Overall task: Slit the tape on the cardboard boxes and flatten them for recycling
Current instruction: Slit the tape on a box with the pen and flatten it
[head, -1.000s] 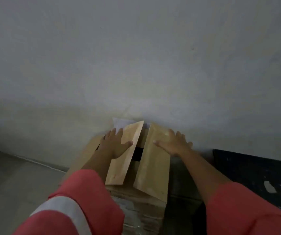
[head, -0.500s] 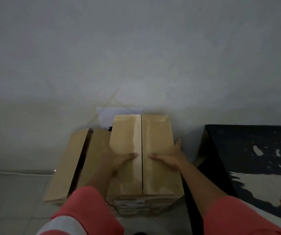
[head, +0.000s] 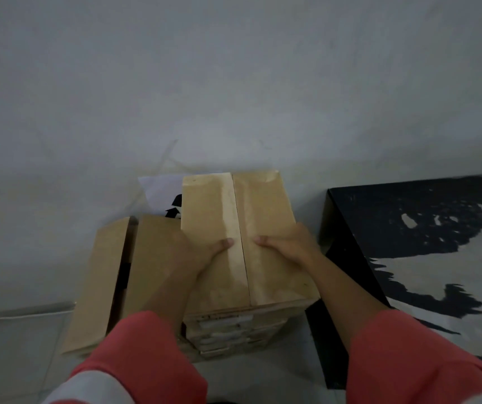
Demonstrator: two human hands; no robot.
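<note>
A brown cardboard box (head: 266,211) stands on top of a stack against the wall, its two top flaps closed with a seam down the middle. My left hand (head: 201,252) grips its left side, thumb lying on the left flap. My right hand (head: 289,246) grips the right side, thumb on the right flap. Left of it and lower sits a second cardboard box (head: 146,266) with its flaps partly open and a dark gap between them.
A grey wall rises directly behind the boxes. A white sheet with black arrows (head: 164,193) leans behind them. A black table with a worn, patchy top (head: 426,228) stands close on the right. Pale tiled floor (head: 15,345) lies at the lower left.
The two top flaps went from raised and apart to closed flat. My hands slid from the flap tops to the box sides, and the view dropped closer to the boxes.
</note>
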